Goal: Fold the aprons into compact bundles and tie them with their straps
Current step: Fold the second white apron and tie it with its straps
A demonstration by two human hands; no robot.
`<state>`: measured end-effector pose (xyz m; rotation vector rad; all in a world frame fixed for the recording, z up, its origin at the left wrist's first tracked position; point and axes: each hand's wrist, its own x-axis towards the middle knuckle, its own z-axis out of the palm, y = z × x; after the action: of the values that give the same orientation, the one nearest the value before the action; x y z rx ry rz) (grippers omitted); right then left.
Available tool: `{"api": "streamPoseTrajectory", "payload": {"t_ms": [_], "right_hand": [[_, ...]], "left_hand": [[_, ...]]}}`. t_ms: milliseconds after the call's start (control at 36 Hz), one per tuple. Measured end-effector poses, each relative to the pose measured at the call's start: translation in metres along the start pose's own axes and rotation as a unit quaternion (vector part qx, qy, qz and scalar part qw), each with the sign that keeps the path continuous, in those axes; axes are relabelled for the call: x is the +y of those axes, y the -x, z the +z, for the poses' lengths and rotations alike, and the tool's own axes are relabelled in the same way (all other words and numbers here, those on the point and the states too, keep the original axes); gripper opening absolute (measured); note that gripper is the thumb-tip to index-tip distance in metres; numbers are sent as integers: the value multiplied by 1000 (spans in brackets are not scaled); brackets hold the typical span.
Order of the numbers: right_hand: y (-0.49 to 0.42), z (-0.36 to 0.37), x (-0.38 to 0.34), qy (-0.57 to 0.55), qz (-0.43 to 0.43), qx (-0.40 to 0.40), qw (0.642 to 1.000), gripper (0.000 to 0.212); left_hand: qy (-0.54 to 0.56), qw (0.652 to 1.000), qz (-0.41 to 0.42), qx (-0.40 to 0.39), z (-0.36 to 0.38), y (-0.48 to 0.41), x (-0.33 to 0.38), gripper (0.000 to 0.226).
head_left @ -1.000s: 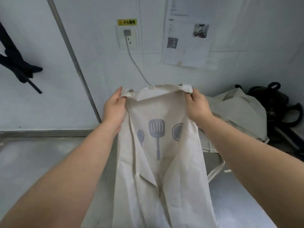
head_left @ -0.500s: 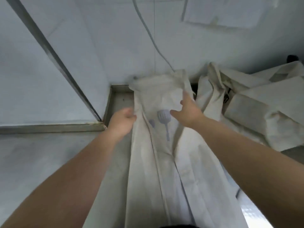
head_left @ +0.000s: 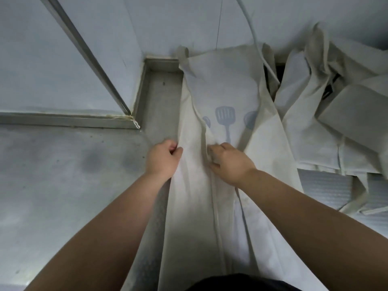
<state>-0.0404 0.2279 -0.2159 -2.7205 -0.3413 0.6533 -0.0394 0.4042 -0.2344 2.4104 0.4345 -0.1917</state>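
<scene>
the cream apron (head_left: pixel 222 95) lies flat on the steel table (head_left: pixel 63 175), its long axis running straight away from the person, bib end at the far wall and hem toward the body. the left hand (head_left: pixel 162 160) pinches its left edge and the right hand (head_left: pixel 231 162) clutches a fold near the centre, just below the utensil print (head_left: pixel 225 120), both about level. more aprons (head_left: pixel 327 114) sit heaped to the right.

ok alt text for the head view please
Seen from above, a person's left hand grips the left edge of a cream apron printed with grey utensils, while the right hand pinches a fold near its middle. The apron lies lengthwise on a metal counter, with a heap of more aprons at its right.
</scene>
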Motion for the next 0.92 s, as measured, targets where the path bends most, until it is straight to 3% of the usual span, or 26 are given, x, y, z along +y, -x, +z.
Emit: {"api": "streamPoseTrajectory", "payload": {"t_ms": [111,222,306,389,444,528,611,722,917], "right_hand": [[-12,3,5,19,14,57,998,23],[-29,-17,4,-118,74,128,982,20],[-45,-29,2,-188,116,102,970,24],[-49,-31,4,-180,150,82,969,33],[-43,-28,6,-194,158,95,964,41],[-27,-22,8,-214,129,141,958,44],[-8,-13,8,-218,102,165,957,35],[21,4,8,-235,94,131,958,22],[69,19,9,-212,49,146,965,26]], "left_hand": [[-12,1000,-7,15,-2,-5,-3,20],[-12,999,-29,19,-8,-9,-9,22],[-24,999,-18,32,-9,-10,-12,21],[-65,995,56,57,-8,-5,-17,36],[-104,981,147,69,-7,0,-24,44],[-132,962,238,33,-4,7,-35,42],[-180,963,200,-7,-5,16,-34,41],[-253,955,152,-40,-5,33,-33,48],[-105,981,156,36,-7,97,-50,34]]}}
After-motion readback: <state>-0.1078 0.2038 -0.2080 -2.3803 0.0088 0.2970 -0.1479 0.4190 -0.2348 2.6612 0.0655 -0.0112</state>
